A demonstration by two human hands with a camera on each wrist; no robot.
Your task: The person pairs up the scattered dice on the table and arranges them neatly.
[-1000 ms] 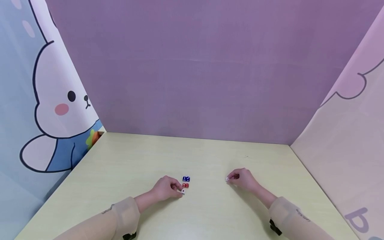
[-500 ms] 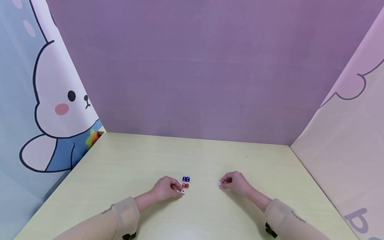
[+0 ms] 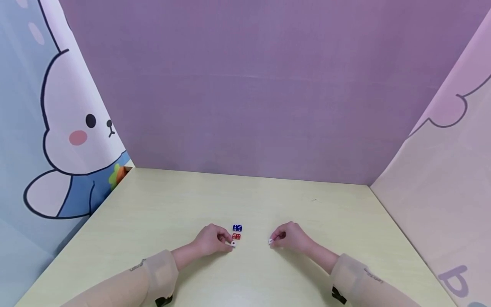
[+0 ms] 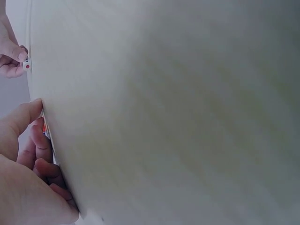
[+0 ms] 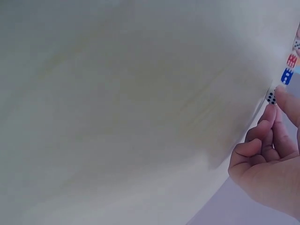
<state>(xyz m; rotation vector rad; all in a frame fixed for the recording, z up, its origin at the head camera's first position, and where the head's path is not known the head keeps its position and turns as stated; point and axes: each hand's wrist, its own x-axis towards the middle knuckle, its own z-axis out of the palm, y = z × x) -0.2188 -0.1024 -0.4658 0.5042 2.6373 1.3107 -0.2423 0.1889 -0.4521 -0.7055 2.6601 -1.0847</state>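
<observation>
My left hand (image 3: pixel 210 239) has thumb and fingertips at a white die (image 3: pixel 233 244) on the table, pinching it from the left. Just beyond that die lie two red dice (image 3: pixel 236 236) side by side, and behind them two blue dice (image 3: pixel 237 228). To the right, my right hand (image 3: pixel 293 238) pinches another white die (image 3: pixel 270 241) between thumb and fingertip. This die shows black pips (image 5: pixel 271 97) in the right wrist view. From the left wrist, my left thumb and fingers (image 4: pixel 44 145) hide most of the dice, with a little red showing between them.
The pale wooden table (image 3: pixel 184 196) ends at a purple back panel (image 3: pixel 245 94). A bunny-print curtain (image 3: pixel 76 111) hangs at the left, a pink and white one (image 3: pixel 445 179) at the right. A small mark (image 3: pixel 314 199) shows on the table towards the back right.
My right hand has moved left and a little nearer to me with its white die, closing on the rows of dice. The left hand has kept its place at the other white die.
</observation>
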